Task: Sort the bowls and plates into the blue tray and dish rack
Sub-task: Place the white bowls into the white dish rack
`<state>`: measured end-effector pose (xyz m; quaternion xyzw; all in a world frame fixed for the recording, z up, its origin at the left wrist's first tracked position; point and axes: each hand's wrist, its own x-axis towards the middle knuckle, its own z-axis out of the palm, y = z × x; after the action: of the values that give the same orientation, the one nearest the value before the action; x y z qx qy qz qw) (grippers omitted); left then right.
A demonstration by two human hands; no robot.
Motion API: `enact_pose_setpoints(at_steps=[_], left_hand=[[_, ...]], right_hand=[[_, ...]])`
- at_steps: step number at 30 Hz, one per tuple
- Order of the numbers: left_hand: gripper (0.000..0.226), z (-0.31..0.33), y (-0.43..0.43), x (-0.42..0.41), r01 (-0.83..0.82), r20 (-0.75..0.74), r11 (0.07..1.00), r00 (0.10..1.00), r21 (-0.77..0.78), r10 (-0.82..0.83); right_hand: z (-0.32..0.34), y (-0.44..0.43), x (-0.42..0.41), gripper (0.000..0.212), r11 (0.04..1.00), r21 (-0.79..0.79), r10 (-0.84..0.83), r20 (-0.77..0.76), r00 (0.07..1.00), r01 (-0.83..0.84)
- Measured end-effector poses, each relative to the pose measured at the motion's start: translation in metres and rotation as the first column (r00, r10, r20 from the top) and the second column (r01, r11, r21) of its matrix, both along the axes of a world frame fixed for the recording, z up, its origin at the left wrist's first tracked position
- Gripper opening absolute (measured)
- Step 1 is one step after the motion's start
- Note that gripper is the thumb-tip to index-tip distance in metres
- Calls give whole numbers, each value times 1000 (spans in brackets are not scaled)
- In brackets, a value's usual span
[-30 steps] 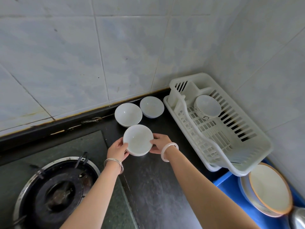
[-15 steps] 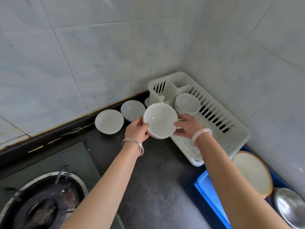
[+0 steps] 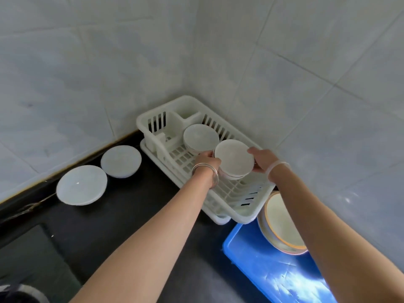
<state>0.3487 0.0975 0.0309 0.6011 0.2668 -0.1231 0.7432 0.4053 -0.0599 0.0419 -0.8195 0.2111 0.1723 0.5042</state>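
- Step: racking a bowl. Left hand (image 3: pixel 206 157) & right hand (image 3: pixel 261 158) pinch white bowl (image 3: pixel 234 159) by opposite rims, over dish rack (image 3: pixel 220 200), beside racked bowl (image 3: pixel 201 136).
- Next, likely: lower, let go; two bowls (image 3: pixel 82 184) wait on surface (image 3: pixel 122 217).

The plates (image 3: pixel 282 224) in the blue tray (image 3: pixel 269 265) are partly covered by the right forearm, and the tray is cut off at the bottom edge. The held bowl's (image 3: pixel 234 159) base is hidden, so contact with the dish rack (image 3: pixel 229 206) cannot be judged.
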Motion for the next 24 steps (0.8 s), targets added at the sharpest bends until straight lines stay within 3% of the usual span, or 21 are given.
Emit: enact_pose_setpoints(at_steps=[8, 13, 24], left_hand=[[36, -29, -26, 29, 104, -160, 993, 983, 56, -94], [41, -41, -30, 34, 97, -160, 995, 983, 35, -90], [48, -43, -32, 36, 187, -183, 982, 965, -23, -188]], right_hand=[[-24, -16, 13, 62, 941, -272, 177, -112, 978, -201], [-28, -14, 19, 58, 909, -346, 193, -147, 970, -233], [-30, -17, 25, 45, 688, -586, 342, -259, 903, -428]])
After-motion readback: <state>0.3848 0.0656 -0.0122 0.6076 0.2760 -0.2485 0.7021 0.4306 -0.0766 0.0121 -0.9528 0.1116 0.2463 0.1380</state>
